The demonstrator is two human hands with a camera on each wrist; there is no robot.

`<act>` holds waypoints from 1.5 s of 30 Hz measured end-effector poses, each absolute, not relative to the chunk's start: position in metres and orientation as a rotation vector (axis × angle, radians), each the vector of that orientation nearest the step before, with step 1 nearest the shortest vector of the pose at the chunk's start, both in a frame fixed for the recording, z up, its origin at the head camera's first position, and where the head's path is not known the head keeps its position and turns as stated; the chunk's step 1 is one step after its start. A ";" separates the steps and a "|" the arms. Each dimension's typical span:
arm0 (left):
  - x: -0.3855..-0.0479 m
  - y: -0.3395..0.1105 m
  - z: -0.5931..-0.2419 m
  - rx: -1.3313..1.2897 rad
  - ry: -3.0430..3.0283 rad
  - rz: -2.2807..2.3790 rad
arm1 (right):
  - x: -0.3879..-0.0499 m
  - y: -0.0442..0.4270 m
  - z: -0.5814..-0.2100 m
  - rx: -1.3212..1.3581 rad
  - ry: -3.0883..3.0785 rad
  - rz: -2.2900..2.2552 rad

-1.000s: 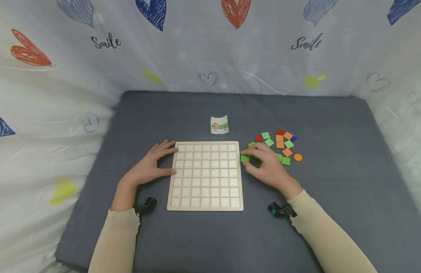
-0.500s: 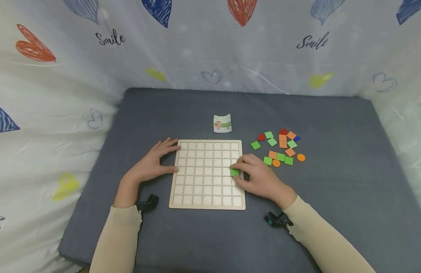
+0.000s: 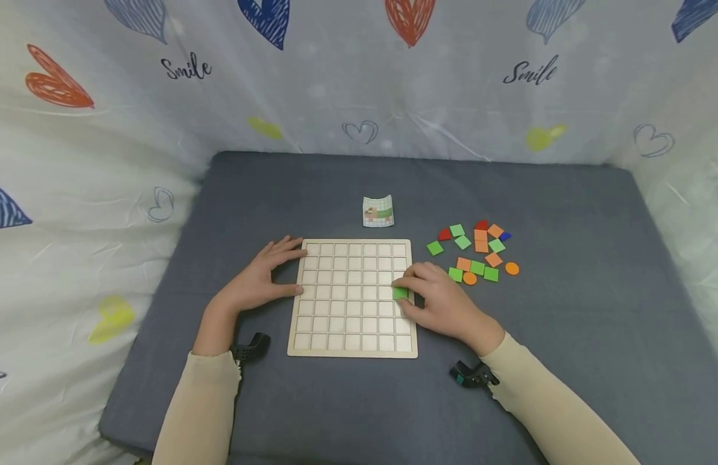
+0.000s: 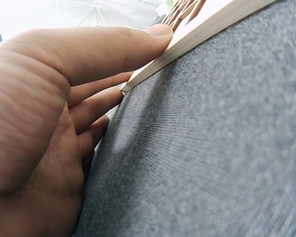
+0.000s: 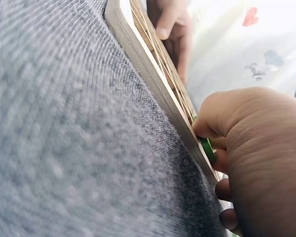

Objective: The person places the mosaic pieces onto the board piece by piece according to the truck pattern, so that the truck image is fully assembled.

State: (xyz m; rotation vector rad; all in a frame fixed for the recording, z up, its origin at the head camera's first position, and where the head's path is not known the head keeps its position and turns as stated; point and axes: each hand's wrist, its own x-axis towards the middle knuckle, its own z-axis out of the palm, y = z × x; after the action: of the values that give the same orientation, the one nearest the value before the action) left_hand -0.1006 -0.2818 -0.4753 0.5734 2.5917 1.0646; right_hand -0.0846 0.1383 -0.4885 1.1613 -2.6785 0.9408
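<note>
A pale wooden grid board (image 3: 347,316) lies flat on the table. At its right edge my right hand (image 3: 443,303) pinches a green square tile (image 3: 400,293) between thumb and fingers, over a cell of the rightmost column. The right wrist view shows the green tile (image 5: 207,149) edge-on, tilted at the board's rim. My left hand (image 3: 251,281) rests along the board's left edge, fingers extended; its thumb (image 4: 155,39) touches the rim in the left wrist view.
Right of the board lie loose tiles: several green squares (image 3: 490,274), orange squares (image 3: 480,246), orange circles (image 3: 512,268), red pieces (image 3: 444,234) and a blue piece (image 3: 505,237). A small picture card (image 3: 378,212) lies beyond the board on the grey table (image 3: 277,194).
My right hand has carried the green tile leftward from beside the board onto its rightmost column, then held still for the last half second. The left hand stays at the left edge.
</note>
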 end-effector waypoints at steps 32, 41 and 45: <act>-0.098 -0.280 -0.475 0.559 2.607 1.048 | -0.087 0.141 -0.494 1.174 -2.680 1.061; -0.100 -0.276 -0.476 0.592 2.608 1.066 | -0.088 0.145 -0.496 1.171 -2.619 1.127; -0.099 -0.279 -0.477 0.587 2.613 1.070 | -0.090 0.143 -0.498 1.153 -2.629 1.190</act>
State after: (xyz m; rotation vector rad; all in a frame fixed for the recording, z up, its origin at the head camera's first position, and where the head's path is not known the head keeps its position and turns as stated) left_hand -0.0985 -0.2795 -0.4769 0.5872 2.6129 1.0698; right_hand -0.0902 0.1431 -0.4978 1.1525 -2.6290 1.1898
